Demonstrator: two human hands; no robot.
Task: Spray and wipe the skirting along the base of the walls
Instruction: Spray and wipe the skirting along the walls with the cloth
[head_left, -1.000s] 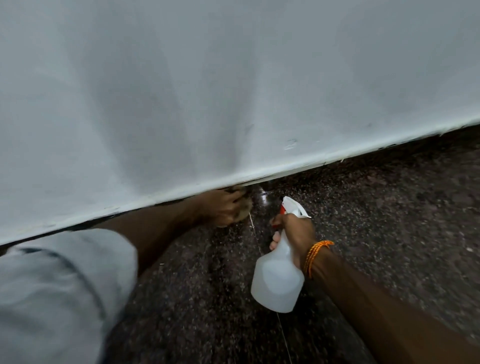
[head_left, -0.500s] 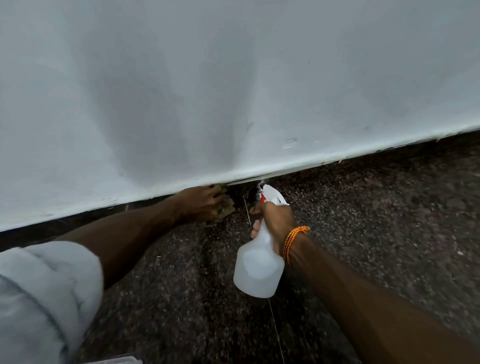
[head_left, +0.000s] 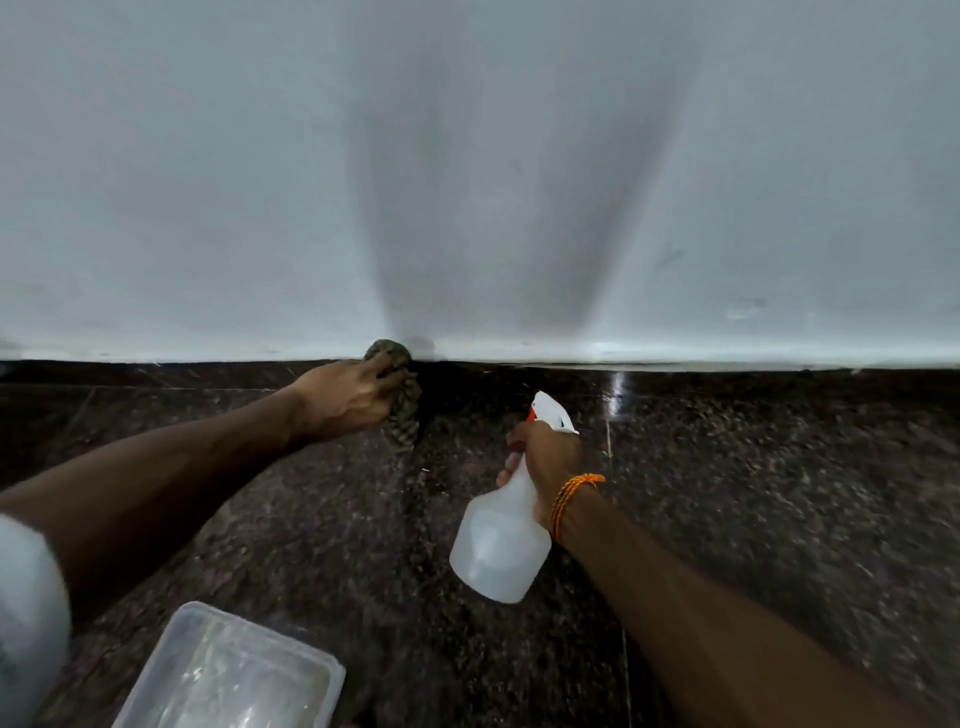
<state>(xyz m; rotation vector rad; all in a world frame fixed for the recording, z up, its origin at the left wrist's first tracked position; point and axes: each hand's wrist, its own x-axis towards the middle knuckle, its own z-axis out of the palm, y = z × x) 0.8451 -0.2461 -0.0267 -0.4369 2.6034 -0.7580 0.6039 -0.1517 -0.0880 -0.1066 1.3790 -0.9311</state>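
Observation:
A dark speckled stone skirting (head_left: 727, 387) runs along the foot of the pale wall (head_left: 467, 182). My left hand (head_left: 348, 397) grips a crumpled greenish cloth (head_left: 402, 415) and presses it against the skirting, its top edge touching the wall's lower edge. My right hand (head_left: 548, 457), with an orange thread at the wrist, holds a white spray bottle (head_left: 501, 540) by its neck. Its white and red nozzle (head_left: 553, 413) points toward the skirting just right of the cloth.
The floor (head_left: 779, 519) is dark speckled stone with thin tile joints. A clear plastic container (head_left: 228, 675) lies on the floor at the lower left, close to my left arm. A pale sleeve (head_left: 26, 597) shows at the left edge.
The view has levelled and pulled back, bringing the plastic container into sight. My left hand has slid the cloth along the skirting; my right hand keeps the bottle beside it.

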